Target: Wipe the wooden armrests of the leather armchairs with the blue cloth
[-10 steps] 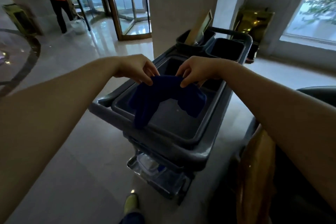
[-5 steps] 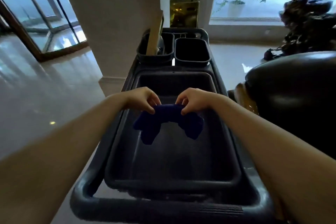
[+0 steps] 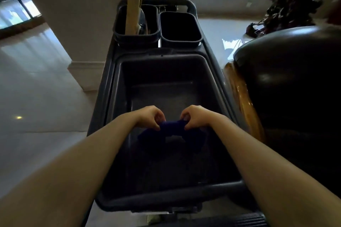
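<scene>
Now blue cloth (image 3: pixel 172 131) spans both grips.

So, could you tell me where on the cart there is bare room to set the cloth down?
The big tub is bare beyond both hands, up to its far wall, and nearer you too. The right small bin looks empty. The left bin is crowded with a board. The cloth hangs between the hands over the tub's middle.
</scene>
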{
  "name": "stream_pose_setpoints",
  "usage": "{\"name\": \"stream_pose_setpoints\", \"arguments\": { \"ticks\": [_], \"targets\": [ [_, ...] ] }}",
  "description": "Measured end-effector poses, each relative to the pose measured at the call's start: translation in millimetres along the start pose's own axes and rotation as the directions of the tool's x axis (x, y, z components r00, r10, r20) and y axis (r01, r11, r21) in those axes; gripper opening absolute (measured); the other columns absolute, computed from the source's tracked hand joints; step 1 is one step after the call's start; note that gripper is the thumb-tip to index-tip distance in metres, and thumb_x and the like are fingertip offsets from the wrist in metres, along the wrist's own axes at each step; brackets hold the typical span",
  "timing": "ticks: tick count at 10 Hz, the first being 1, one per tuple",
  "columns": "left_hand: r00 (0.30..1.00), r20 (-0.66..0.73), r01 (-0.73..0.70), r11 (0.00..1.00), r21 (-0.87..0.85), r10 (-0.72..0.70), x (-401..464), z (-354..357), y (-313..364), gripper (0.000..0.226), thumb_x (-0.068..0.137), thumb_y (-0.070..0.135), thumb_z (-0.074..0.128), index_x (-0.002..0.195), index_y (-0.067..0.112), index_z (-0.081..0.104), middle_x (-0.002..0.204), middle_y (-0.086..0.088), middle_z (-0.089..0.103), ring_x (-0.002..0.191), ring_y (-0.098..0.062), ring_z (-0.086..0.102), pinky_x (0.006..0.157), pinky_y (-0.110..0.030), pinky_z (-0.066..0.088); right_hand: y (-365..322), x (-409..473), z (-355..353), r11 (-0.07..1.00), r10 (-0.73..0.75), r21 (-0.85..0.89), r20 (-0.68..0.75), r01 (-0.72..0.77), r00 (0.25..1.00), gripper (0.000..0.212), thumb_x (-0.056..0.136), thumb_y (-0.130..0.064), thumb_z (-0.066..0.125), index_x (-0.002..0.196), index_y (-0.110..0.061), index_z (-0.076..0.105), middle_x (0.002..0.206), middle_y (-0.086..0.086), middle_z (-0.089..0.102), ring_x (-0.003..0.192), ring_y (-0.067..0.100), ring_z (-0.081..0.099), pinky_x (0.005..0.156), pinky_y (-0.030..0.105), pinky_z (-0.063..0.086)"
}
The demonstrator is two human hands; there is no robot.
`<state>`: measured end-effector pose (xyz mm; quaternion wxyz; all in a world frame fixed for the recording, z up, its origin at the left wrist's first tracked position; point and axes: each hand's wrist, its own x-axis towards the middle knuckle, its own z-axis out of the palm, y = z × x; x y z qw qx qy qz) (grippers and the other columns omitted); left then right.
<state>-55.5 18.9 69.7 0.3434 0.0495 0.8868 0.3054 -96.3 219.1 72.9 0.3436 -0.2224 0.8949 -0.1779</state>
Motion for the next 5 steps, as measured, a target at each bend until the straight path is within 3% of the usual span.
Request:
{"name": "stream_pose_setpoints", "arguments": {
  "ticks": [2,3,5],
  "targets": [
    [1.0,0.003,0.03,0.999,-0.043,-0.03,21,7,-12,0.026,0.075,0.006,0.067,0.094,0.023,0.066,0.095,0.002,0.068,0.086,-0.009,0.063,0.074,-0.022,0.051,18,22,12,0.999,0.036,0.032,0.038,-0.037,0.999,0.03,0.068,-0.014,0.072,0.095,-0.025,0.064,0.092,-0.003,0.061,0.087,0.017,0.059,0.078,0.03,0.05],
    [0.999,-0.045,0.026,0.999,-0.028,-0.027,26,12,-15,0.025,0.076,0.009,0.066,0.095,0.024,0.065,0.093,0.006,0.064,0.087,-0.008,0.06,0.077,-0.023,0.048,24,29,18,0.999,0.053,0.004,0.014,-0.053,0.998,0.035,0.069,-0.015,0.072,0.103,-0.02,0.063,0.098,0.0,0.062,0.09,0.018,0.058,0.08,0.03,0.049],
    [0.994,-0.086,0.056,0.996,-0.071,-0.062,31,11,-14,0.027,0.076,0.006,0.066,0.098,0.021,0.064,0.096,0.004,0.064,0.091,-0.01,0.061,0.078,-0.023,0.05,27,37,20,0.993,0.115,0.016,-0.02,-0.115,0.993,0.035,0.07,-0.017,0.072,0.103,-0.022,0.061,0.108,0.005,0.063,0.093,0.021,0.059,0.085,0.037,0.052]
  ]
}}
